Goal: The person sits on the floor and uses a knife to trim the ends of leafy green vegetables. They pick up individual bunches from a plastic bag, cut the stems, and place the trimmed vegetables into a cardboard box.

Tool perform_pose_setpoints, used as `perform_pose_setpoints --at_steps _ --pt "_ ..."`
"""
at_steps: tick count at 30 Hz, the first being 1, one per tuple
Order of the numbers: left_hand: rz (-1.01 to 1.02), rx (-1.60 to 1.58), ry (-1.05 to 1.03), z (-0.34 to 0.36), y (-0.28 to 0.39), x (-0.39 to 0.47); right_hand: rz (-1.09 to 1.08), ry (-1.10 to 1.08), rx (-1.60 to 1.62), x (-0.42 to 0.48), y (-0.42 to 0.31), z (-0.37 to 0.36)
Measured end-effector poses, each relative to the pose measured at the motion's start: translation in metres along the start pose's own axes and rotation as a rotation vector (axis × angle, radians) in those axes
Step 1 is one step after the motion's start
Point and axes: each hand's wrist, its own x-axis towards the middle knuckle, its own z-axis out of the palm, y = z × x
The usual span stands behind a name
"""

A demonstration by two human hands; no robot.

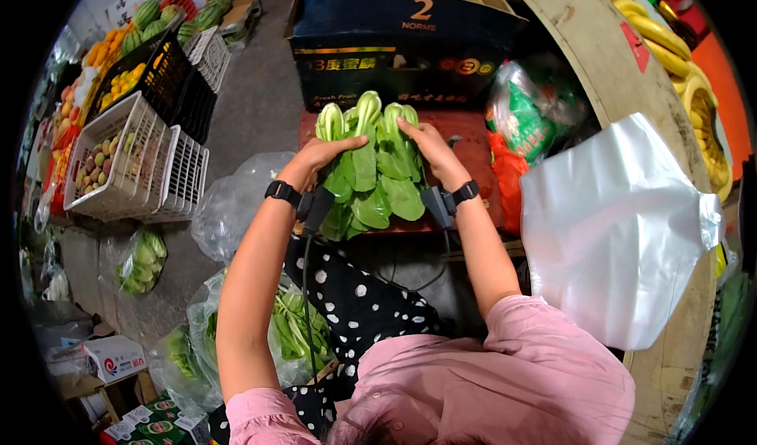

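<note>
Several heads of green bok choy (372,173) lie side by side on a dark red board (467,149), pale stem ends towards the cardboard carton and leaves towards me. My left hand (322,158) grips the bundle from its left side, thumb laid over the stems. On the other side, my right hand (434,152) holds it with the thumb near the stem ends and the fingers partly hidden by leaves. Each wrist wears a black strap with a small dark device and a cable.
A dark cardboard carton (408,48) stands just beyond the board. Clear plastic bags (615,232) hang at the right by a wooden ledge with bananas (668,57). Left are plastic crates (118,161) of fruit, bagged leafy greens (142,261) on the floor, and more bagged greens (295,326) beside my legs.
</note>
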Motion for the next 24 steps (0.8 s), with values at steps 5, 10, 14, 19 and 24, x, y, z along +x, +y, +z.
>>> perform_pose_setpoints --at_steps 5,10,14,19,24 --pt "-0.033 -0.148 -0.127 0.005 -0.006 -0.005 0.148 -0.119 0.269 -0.009 -0.002 0.0" --pt "0.327 -0.098 -0.008 0.029 -0.022 0.015 0.041 -0.057 0.341 -0.021 -0.005 0.021" --pt "0.437 -0.183 0.116 0.053 -0.024 0.018 0.136 -0.195 0.411 -0.02 0.006 0.014" --pt "0.462 -0.265 0.145 0.049 -0.037 0.01 0.22 -0.26 0.535 -0.021 0.009 0.017" --pt "0.667 -0.139 0.338 0.051 -0.049 -0.028 0.027 -0.284 0.369 -0.041 -0.002 0.03"
